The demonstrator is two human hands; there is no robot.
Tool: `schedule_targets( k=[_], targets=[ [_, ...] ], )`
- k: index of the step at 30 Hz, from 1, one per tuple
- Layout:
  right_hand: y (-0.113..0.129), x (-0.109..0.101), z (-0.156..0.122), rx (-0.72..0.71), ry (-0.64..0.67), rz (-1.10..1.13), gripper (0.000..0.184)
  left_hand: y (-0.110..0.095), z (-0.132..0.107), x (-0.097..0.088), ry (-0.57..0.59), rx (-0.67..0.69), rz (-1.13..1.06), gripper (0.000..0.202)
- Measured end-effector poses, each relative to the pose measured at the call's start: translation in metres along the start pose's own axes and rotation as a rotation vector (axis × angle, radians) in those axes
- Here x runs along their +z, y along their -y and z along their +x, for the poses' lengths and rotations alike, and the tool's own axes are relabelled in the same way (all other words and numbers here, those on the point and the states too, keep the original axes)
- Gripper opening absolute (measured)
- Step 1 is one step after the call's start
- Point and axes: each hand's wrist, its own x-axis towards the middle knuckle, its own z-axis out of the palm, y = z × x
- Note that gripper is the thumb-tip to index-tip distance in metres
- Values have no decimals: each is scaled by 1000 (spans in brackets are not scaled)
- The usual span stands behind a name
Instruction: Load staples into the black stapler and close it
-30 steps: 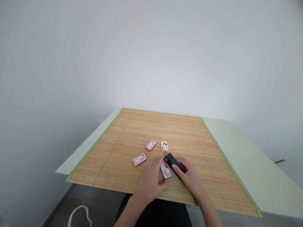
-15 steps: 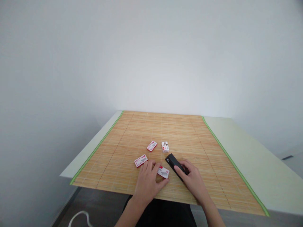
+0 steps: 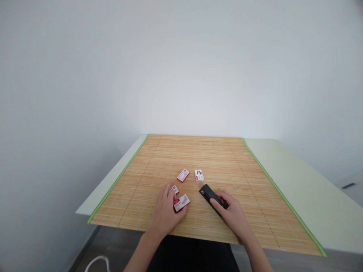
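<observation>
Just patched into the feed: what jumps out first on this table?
Two bare hands work at the near edge of a bamboo mat: the left hand holds a red-and-white box, and the right hand rests on a black stapler. Three more small boxes lie on the mat: one at the left fingertips, two just beyond.

The left hand (image 3: 166, 211) now sits further to the left than a second ago, well apart from the right hand (image 3: 232, 213). The red-and-white box (image 3: 182, 202) under its thumb travels with it, away from the black stapler (image 3: 211, 195), and turns from standing across the fingers to lying flat. The fingertips (image 3: 170, 187) now cover most of a second box (image 3: 175, 189), which lay clear of them before.
</observation>
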Motion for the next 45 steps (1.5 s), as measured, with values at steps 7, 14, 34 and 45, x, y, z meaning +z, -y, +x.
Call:
schedule_targets(
  k=[7,14,34,45],
  targets=[
    [-3,1,0,-3,-15,-14,40,-13,7,31,-54,-173,-90,51],
    [-5,2,1,-2,-17,-9,37,-22,40,35,5,25,51,74],
    [-1,0,0,-5,10,-3,35,82,41,-24,-49,-285,427,48],
    [0,-3,-5,39,-60,-7,41,-40,104,58,230,253,-23,40]
  ],
)
